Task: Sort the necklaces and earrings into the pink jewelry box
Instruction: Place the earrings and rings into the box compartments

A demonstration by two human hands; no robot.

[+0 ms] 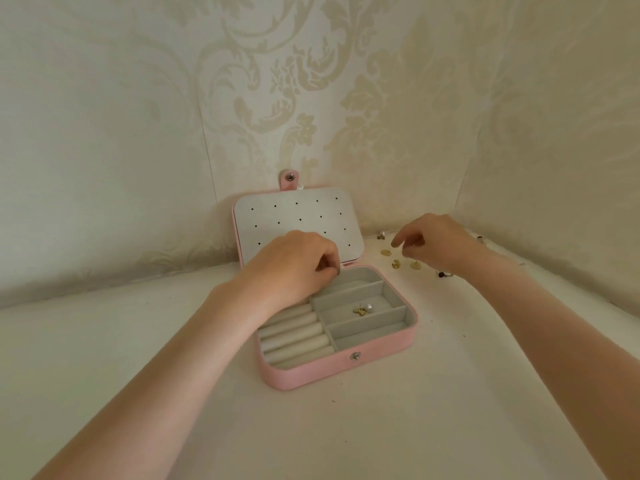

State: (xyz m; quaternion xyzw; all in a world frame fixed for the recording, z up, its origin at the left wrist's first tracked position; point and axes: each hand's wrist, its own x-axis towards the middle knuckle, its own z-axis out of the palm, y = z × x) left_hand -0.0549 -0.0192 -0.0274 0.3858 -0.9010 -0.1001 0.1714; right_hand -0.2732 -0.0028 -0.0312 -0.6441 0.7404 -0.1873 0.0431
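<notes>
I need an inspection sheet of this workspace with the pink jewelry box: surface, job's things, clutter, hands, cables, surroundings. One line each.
Surface: white tabletop, a few dark specks.
Job's things: pink jewelry box open, lid leaning back; gold and pearl earrings in a middle compartment; loose gold earrings on the table to its right.
Clutter: small dark pieces further right, too small to identify.
Hands: left hand curled over the box's back left; whether it holds anything cannot be told. Right hand above the loose earrings, fingers pointing down.
Cables: nothing seen.
Surroundings: cream patterned wallpaper, corner.
</notes>
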